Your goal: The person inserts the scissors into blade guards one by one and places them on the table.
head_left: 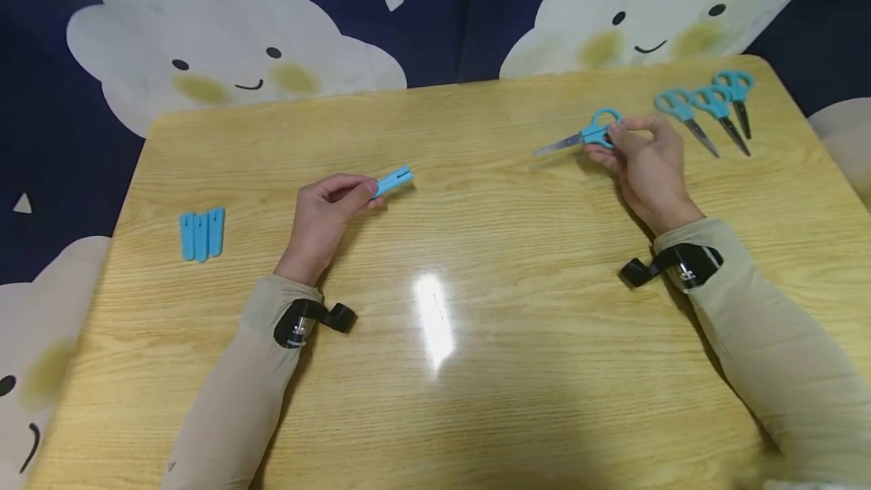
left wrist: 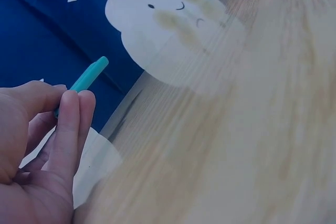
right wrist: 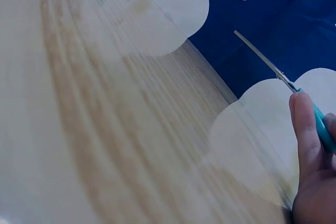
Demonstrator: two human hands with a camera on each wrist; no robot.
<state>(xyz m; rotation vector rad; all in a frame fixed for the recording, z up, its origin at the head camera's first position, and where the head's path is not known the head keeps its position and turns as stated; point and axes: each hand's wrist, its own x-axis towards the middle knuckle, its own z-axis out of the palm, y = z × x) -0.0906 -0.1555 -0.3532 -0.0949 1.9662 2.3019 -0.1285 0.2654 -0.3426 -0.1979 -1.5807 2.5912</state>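
My left hand (head_left: pixel 320 221) pinches a light blue scissors cover (head_left: pixel 396 180) between thumb and fingers. The cover's slotted end points right, toward the middle of the table. In the left wrist view the cover (left wrist: pixel 90 75) sticks out past the fingertips, raised off the wood. My right hand (head_left: pixel 652 165) holds a pair of scissors (head_left: pixel 590 135) by the blue handles, thumb on top. Their bare metal blades are closed together and point left, as the right wrist view of the scissors (right wrist: pixel 262 59) also shows. A wide gap separates cover and blade tip.
Three more blue covers (head_left: pixel 201 237) lie side by side on the left of the wooden table (head_left: pixel 476 248). Three more blue-handled scissors (head_left: pixel 724 119) lie at the back right, blades toward me. A dark cloth with clouds (head_left: pixel 449 13) hangs beyond the back edge.
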